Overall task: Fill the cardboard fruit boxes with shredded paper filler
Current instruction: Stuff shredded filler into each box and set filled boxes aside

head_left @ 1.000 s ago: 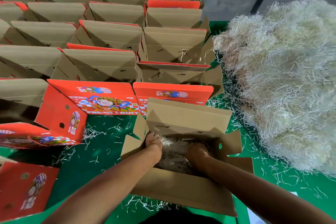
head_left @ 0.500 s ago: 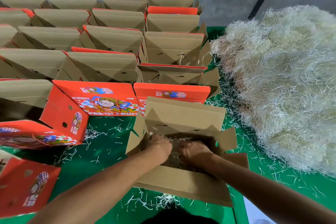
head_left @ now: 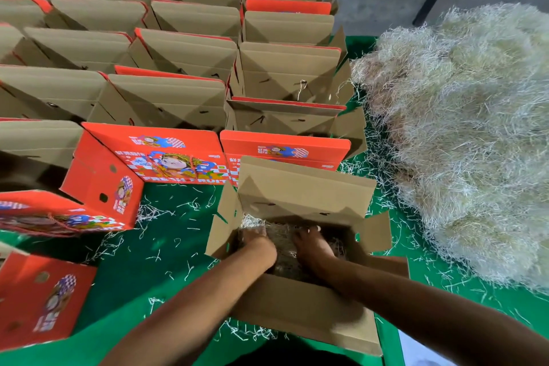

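Both hands are working down inside the open box [head_left: 300,303] right at the near edge of the green table [head_left: 154,270]. The left hand [head_left: 257,242] is pressing into the filler [head_left: 282,235] at the box's left end, its fingers buried, so I cannot tell their state. The right hand [head_left: 312,246] is lying flatter, fingers spreading over the paper. The big pile [head_left: 463,140] is sitting to the right, nearer the right hand.
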Tool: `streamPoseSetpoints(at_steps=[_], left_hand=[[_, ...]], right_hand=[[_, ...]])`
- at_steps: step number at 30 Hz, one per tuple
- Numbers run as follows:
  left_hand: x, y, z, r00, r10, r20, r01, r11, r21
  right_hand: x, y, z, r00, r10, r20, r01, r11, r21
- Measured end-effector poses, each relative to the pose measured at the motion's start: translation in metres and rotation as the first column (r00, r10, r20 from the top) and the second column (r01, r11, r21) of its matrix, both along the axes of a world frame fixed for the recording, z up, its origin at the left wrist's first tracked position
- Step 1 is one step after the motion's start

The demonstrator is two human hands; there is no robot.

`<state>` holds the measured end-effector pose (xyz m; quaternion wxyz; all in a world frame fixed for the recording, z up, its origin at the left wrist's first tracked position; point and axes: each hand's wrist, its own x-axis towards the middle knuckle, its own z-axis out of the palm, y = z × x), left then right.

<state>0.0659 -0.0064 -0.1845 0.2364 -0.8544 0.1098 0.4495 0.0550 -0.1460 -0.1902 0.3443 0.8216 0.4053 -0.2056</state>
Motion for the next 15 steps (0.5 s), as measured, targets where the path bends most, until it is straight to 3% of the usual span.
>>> streamPoseSetpoints(at_steps=[5,9,10,12,13,14,15], left_hand=[[0.001,0.009,0.005,0.980,-0.184,-0.076,0.192,0.974,0.118],[0.001,0.011,0.006,0.943,-0.309,-0.124,0.331,0.913,0.241],[0.001,0.010,0.004,0.938,-0.320,-0.130,0.344,0.905,0.252],[0.002,0.007,0.001,0.935,-0.327,-0.134,0.352,0.899,0.260],[0.002,0.007,-0.001,0.935,-0.329,-0.129,0.352,0.899,0.259],[0.002,0.007,-0.002,0.938,-0.328,-0.114,0.347,0.902,0.256],[0.003,0.008,-0.003,0.943,-0.322,-0.085,0.333,0.909,0.249]], right_hand=[[-0.012,-0.008,0.001,0.995,0.036,0.096,-0.022,0.989,-0.143],[-0.019,-0.022,0.003,0.998,0.059,0.038,-0.049,0.975,-0.218],[-0.019,-0.027,0.004,0.998,0.029,0.048,-0.017,0.969,-0.246],[-0.014,-0.032,0.024,0.976,-0.199,0.091,0.214,0.955,-0.204],[-0.013,-0.036,0.027,0.976,-0.105,0.191,0.158,0.943,-0.293],[-0.012,-0.035,0.023,0.995,-0.059,0.078,0.079,0.955,-0.285],[-0.012,-0.033,0.016,0.996,-0.013,0.088,0.030,0.979,-0.199]])
